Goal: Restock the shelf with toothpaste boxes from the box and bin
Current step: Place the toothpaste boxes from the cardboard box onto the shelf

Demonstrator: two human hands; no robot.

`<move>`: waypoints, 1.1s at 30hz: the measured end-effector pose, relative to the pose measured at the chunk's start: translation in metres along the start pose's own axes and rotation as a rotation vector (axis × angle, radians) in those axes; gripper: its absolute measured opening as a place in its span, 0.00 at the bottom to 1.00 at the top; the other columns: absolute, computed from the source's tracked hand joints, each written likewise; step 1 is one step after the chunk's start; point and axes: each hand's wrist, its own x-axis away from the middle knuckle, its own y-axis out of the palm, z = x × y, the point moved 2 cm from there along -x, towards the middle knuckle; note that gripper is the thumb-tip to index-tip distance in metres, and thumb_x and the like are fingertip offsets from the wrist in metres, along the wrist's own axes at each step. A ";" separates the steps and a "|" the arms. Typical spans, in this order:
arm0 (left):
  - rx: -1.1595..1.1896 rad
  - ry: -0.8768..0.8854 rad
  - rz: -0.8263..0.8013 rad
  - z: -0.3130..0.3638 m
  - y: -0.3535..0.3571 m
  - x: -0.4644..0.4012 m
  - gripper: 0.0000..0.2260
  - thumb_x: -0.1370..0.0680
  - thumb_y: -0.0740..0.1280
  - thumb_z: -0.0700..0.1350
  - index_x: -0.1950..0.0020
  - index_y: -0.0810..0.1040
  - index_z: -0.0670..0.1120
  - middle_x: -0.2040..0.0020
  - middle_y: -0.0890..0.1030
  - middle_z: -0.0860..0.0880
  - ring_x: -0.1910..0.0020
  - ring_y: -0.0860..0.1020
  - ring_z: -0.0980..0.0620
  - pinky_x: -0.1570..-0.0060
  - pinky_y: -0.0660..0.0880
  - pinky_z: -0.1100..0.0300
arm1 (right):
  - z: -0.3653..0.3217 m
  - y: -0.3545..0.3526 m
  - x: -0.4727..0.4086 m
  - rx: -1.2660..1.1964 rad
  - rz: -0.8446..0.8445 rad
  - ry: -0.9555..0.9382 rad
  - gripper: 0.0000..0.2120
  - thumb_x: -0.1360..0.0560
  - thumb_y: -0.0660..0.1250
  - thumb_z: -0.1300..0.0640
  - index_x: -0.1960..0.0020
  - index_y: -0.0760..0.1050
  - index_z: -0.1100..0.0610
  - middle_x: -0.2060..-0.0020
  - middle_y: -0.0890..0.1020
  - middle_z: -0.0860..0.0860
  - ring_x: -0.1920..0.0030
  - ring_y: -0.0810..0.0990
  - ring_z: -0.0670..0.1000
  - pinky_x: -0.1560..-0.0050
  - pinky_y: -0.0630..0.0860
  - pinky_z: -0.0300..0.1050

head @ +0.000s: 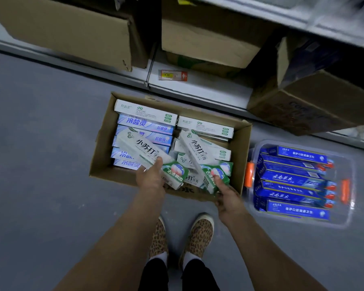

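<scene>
White-green toothpaste boxes (149, 153) gripped in both hands (150, 177), above cardboard box (243, 156)

I'm finding the cardboard box (243, 156) open on top, my way in clear from above. Toothpaste boxes (143, 135) are crowding its floor wall to wall. The clear bin (349, 164) is sitting open just beside its right wall. Big cartons (76, 32) are blocking the shelf (198, 87).

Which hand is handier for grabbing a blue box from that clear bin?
Probably the right hand: it is beside the clear plastic bin of blue toothpaste boxes, though it already grips a white-and-green box.
</scene>
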 end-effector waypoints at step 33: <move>0.331 0.439 -1.216 0.320 0.035 0.678 0.20 0.22 0.70 0.40 0.30 0.74 0.44 0.38 0.82 0.44 0.51 0.82 0.50 0.64 0.80 0.62 | -0.373 -0.014 0.636 -0.455 -0.474 -1.075 0.23 0.26 0.74 0.52 0.34 0.78 0.58 0.41 0.84 0.53 0.44 0.81 0.50 0.46 0.72 0.43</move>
